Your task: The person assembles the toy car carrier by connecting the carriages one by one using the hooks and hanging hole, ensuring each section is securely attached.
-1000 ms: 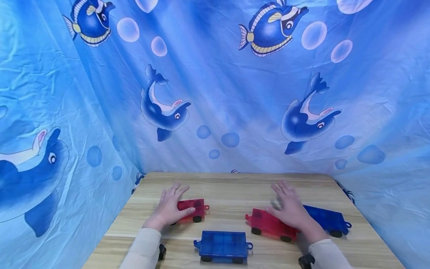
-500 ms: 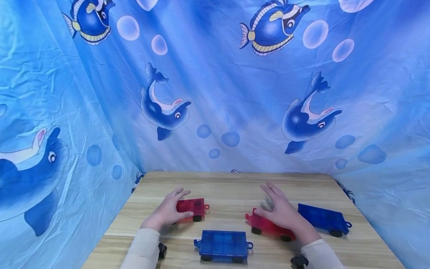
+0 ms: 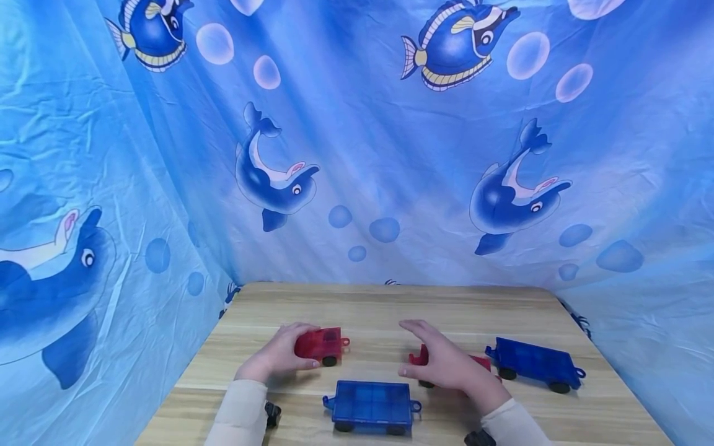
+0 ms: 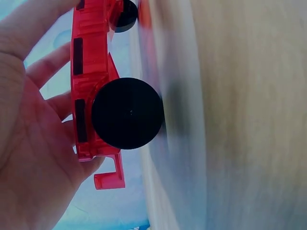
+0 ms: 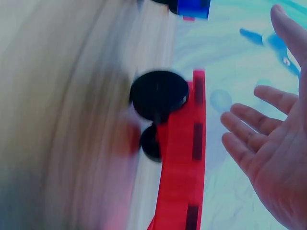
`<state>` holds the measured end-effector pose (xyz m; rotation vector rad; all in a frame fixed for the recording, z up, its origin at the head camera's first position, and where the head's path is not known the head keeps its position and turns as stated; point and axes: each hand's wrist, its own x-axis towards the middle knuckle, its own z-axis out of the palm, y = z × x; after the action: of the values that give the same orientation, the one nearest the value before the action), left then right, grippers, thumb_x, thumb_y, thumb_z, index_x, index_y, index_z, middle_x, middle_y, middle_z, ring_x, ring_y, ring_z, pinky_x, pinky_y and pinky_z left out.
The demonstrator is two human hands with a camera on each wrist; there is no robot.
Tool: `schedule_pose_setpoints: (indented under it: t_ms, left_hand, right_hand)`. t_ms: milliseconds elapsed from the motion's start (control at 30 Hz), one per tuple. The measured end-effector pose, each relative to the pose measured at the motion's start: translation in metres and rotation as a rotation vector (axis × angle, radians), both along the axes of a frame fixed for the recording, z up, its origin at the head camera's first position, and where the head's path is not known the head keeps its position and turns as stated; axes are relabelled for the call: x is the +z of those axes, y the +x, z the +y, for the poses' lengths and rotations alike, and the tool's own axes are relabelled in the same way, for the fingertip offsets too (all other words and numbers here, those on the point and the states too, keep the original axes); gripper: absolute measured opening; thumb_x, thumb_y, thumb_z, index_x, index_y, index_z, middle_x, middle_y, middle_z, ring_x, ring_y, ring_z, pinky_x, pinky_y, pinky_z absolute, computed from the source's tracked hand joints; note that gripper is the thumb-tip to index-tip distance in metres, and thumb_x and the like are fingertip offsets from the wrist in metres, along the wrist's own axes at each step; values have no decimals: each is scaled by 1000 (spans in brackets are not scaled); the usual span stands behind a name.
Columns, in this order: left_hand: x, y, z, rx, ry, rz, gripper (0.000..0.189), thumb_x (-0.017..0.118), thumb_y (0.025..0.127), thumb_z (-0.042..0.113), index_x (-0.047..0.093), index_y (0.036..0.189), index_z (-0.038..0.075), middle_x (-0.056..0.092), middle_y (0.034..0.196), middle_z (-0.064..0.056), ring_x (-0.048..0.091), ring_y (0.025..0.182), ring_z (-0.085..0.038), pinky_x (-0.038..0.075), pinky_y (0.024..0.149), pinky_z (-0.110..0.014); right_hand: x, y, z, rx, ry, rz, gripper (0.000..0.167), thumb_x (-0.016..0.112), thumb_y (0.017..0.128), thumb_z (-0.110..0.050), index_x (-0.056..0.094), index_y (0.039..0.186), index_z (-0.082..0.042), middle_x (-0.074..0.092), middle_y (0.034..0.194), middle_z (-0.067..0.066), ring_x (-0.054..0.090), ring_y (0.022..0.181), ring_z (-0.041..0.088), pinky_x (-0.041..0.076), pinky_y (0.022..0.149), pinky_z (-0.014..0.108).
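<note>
On the left of the table my left hand (image 3: 283,354) grips a translucent red toy train wagon (image 3: 329,342), thumb along its near side and fingers over its far side. The left wrist view shows this wagon (image 4: 91,62) side-on, with a black wheel and a hook at one end. My right hand (image 3: 440,365) is over a second red wagon (image 3: 481,361) and hides much of it. In the right wrist view the fingers (image 5: 254,120) are spread, apart from that wagon (image 5: 184,163).
A blue wagon (image 3: 372,404) stands at the front middle of the wooden table (image 3: 368,303). Another blue wagon (image 3: 535,362) is angled to the right of my right hand. A blue curtain (image 3: 357,155) with dolphins and fish hangs behind and at both sides.
My right hand has moved left across the red wagon, uncovering more of the right blue wagon. My left hand's fingers have drawn in around its red wagon.
</note>
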<state>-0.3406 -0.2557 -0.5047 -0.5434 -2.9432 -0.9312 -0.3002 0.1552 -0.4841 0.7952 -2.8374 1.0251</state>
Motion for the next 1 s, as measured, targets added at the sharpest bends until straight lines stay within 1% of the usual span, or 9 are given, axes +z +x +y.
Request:
schedule_pose_setpoints:
  t_ms: [100,167,300,433,567,767,900,1000]
  left_hand:
    - [0,2,1,-2,-4,11,79,96,76,38,62,145,22,59,145,-4,52,126,-30,54,96,-53]
    - [0,3,0,9,-6,8,77,96,77,35,62,145,24,59,145,-3,51,128,-30,53,99,-54]
    - [0,5,-3,44,-8,-3,75,95,78,28,62,145,27,59,145,0,49,135,-35,49,104,-60]
    - [1,6,-4,55,-14,-11,76,95,78,29,61,146,26,59,145,0,47,139,-39,44,108,-63]
    - [-1,6,-3,58,-28,-7,78,94,78,30,60,148,26,59,145,0,48,137,-37,44,108,-63]
    - [-4,8,-3,67,-35,8,82,95,76,31,58,150,26,58,147,0,50,135,-34,45,107,-64]
    - [-5,9,-2,66,-43,22,82,95,76,31,58,149,25,59,146,-1,50,135,-35,44,107,-63]
    - [-6,10,-2,70,-46,29,82,95,75,31,59,148,24,60,145,-2,51,134,-35,45,107,-63]
  right_hand:
    - [0,5,-8,35,28,-34,93,77,80,-74,41,159,-41,42,161,-4,42,147,32,41,111,64]
    - [0,7,-13,55,48,-51,90,77,80,-73,43,157,-42,45,159,-6,44,146,30,43,110,63]
    - [2,11,-20,83,74,-68,86,80,80,-69,46,155,-43,49,154,-10,47,143,25,45,109,59]
    - [4,17,-27,135,86,-75,81,81,81,-66,53,151,-39,53,150,-9,50,139,23,48,108,57]
    - [4,22,-33,182,110,-92,78,82,80,-67,57,148,-37,55,148,-10,53,136,21,50,106,56]
    - [2,29,-40,246,176,-98,78,81,81,-67,56,149,-38,55,147,-10,54,133,19,52,104,53]
    - [1,34,-45,288,233,-91,82,84,80,-64,56,151,-35,55,143,-10,55,126,14,54,102,48]
    - [1,36,-48,306,270,-66,85,88,78,-59,56,151,-32,56,137,-11,54,120,9,55,100,43]
